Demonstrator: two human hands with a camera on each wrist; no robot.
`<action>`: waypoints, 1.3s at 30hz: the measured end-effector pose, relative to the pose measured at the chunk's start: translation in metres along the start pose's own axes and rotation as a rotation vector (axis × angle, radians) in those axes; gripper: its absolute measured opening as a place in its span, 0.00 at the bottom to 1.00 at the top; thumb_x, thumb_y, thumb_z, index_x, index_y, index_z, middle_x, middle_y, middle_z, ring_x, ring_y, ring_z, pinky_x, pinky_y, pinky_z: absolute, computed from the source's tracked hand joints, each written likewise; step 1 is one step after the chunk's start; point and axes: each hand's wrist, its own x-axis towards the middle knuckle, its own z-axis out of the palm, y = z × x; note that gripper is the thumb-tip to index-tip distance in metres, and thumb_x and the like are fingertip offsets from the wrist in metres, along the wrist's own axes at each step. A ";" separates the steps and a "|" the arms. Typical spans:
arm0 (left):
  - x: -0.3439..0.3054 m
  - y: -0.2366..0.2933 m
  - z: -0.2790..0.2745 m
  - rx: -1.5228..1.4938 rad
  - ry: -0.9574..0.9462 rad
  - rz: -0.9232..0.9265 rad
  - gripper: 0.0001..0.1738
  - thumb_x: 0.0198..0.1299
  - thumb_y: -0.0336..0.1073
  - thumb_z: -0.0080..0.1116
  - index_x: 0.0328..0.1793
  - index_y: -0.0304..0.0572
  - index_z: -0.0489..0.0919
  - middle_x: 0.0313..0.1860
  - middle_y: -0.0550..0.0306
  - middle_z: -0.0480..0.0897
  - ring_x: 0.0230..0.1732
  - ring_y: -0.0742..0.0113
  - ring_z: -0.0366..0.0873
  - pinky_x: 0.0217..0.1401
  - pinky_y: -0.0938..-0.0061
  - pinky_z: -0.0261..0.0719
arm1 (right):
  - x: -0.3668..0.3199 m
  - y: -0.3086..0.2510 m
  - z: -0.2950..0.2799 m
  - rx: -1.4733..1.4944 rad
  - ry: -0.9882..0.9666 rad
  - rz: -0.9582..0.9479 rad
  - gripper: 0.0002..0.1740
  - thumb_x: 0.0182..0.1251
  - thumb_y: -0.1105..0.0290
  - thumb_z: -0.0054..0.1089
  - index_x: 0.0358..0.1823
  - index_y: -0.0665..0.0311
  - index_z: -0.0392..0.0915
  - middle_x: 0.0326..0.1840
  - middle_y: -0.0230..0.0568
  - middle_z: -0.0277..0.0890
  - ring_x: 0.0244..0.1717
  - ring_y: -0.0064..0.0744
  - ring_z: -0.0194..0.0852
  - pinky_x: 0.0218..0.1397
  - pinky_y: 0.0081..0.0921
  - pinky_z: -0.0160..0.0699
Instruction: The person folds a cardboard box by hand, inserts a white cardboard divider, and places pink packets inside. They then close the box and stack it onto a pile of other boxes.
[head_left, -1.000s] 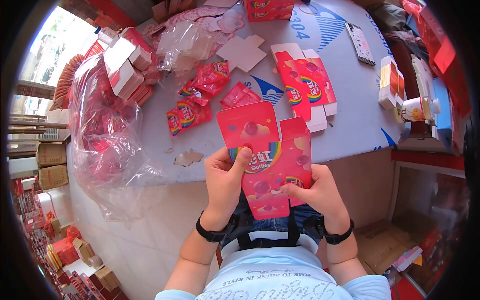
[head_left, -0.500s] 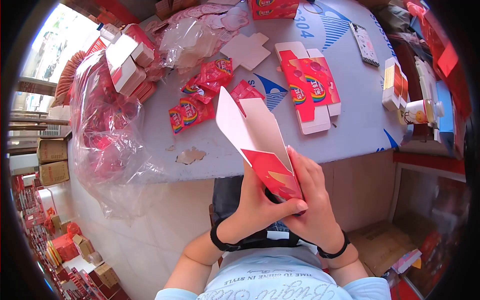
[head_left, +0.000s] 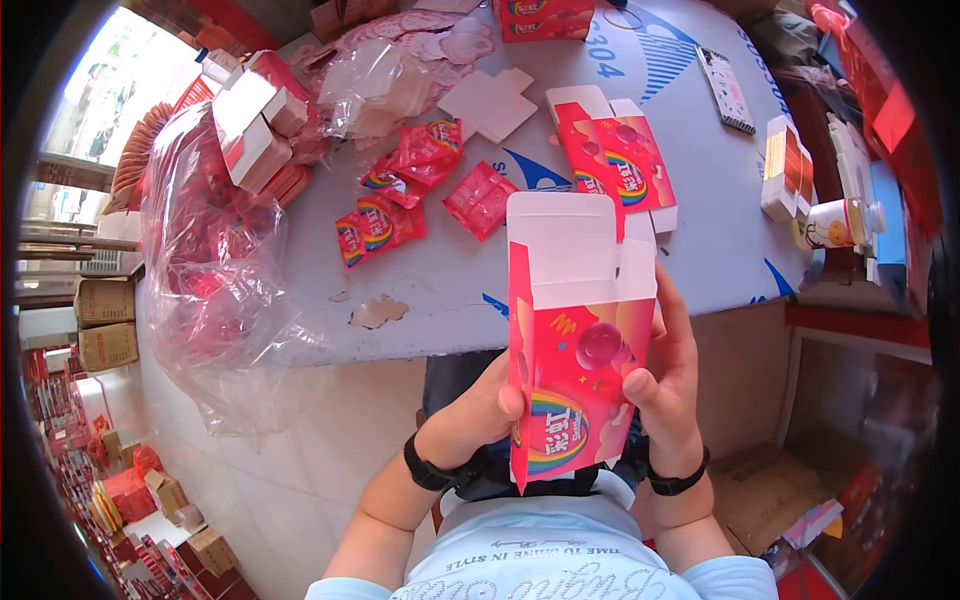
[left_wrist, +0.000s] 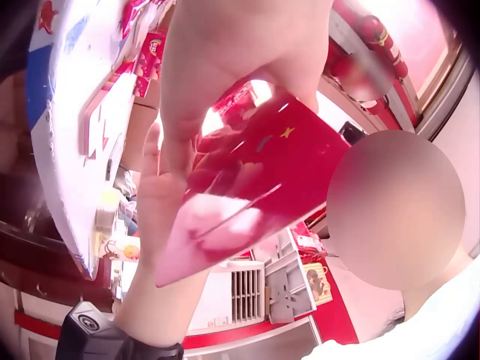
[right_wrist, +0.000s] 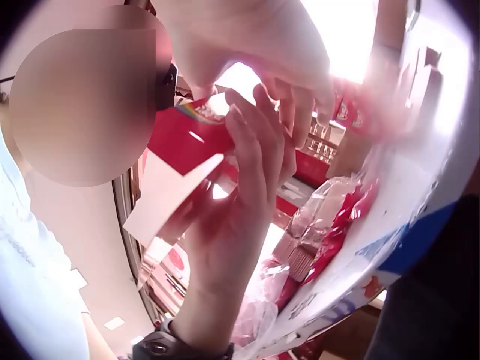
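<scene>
A red candy carton (head_left: 585, 370) with a rainbow print stands between both hands in the head view, opened into a box shape. Its white-lined flaps (head_left: 565, 235) spread at the far end. My left hand (head_left: 475, 405) holds the carton's left side, thumb at the edge and fingers hidden behind. Along the opposite side, my right hand (head_left: 672, 385) grips with the thumb on the printed front and fingers round the back edge. The left wrist view shows a glossy red panel of the carton (left_wrist: 277, 165) below the left hand.
Red candy packets (head_left: 415, 165) lie on the table (head_left: 450, 310) ahead. A flattened carton (head_left: 625, 160) is beyond the held one, with a white card piece (head_left: 487, 105) to its left. A clear plastic bag (head_left: 215, 280) hangs over the left edge; a phone (head_left: 725, 90) sits far right.
The carton went from flat, printed face up, to tilted and squeezed open, and now shows its front with flaps spread. Both hands shifted round it, from close together to opposite sides.
</scene>
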 end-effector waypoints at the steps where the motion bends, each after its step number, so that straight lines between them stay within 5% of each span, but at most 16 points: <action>1: 0.000 -0.001 -0.002 0.032 0.047 0.007 0.65 0.33 0.73 0.62 0.70 0.39 0.49 0.63 0.51 0.65 0.63 0.63 0.66 0.61 0.67 0.69 | 0.002 0.003 -0.001 0.004 0.019 -0.067 0.51 0.53 0.52 0.66 0.71 0.66 0.46 0.57 0.46 0.67 0.58 0.29 0.67 0.58 0.27 0.65; 3: 0.003 -0.001 -0.001 0.064 0.091 0.011 0.66 0.32 0.72 0.62 0.71 0.40 0.48 0.63 0.51 0.64 0.62 0.63 0.66 0.60 0.68 0.70 | 0.003 0.004 -0.001 0.008 0.042 -0.136 0.50 0.53 0.54 0.66 0.71 0.66 0.45 0.55 0.45 0.68 0.56 0.29 0.69 0.55 0.25 0.69; 6: 0.006 0.003 0.006 0.395 0.313 0.392 0.65 0.36 0.66 0.66 0.74 0.47 0.42 0.67 0.48 0.58 0.58 0.62 0.72 0.55 0.68 0.74 | 0.002 0.001 -0.002 -0.008 0.113 -0.143 0.48 0.55 0.56 0.65 0.71 0.66 0.46 0.53 0.42 0.67 0.52 0.29 0.73 0.50 0.22 0.74; 12: 0.004 0.008 0.006 0.719 0.280 0.605 0.51 0.53 0.54 0.61 0.74 0.43 0.45 0.68 0.45 0.58 0.54 0.61 0.75 0.50 0.72 0.78 | 0.000 0.001 0.000 -0.106 0.033 -0.154 0.44 0.56 0.63 0.63 0.70 0.67 0.49 0.52 0.40 0.65 0.49 0.29 0.75 0.45 0.21 0.79; 24: -0.001 0.011 0.001 0.722 0.143 0.510 0.24 0.57 0.43 0.59 0.56 0.37 0.70 0.49 0.51 0.72 0.47 0.66 0.77 0.44 0.76 0.78 | -0.004 -0.001 -0.011 -0.059 -0.092 -0.072 0.23 0.57 0.63 0.62 0.50 0.68 0.69 0.44 0.35 0.68 0.44 0.23 0.74 0.40 0.16 0.73; 39: 0.001 0.009 0.005 0.727 0.311 0.533 0.17 0.63 0.40 0.52 0.49 0.34 0.76 0.57 0.49 0.66 0.46 0.68 0.76 0.42 0.79 0.78 | -0.004 0.003 -0.006 -0.092 0.005 -0.043 0.16 0.59 0.68 0.58 0.44 0.72 0.73 0.52 0.43 0.67 0.47 0.26 0.74 0.39 0.17 0.79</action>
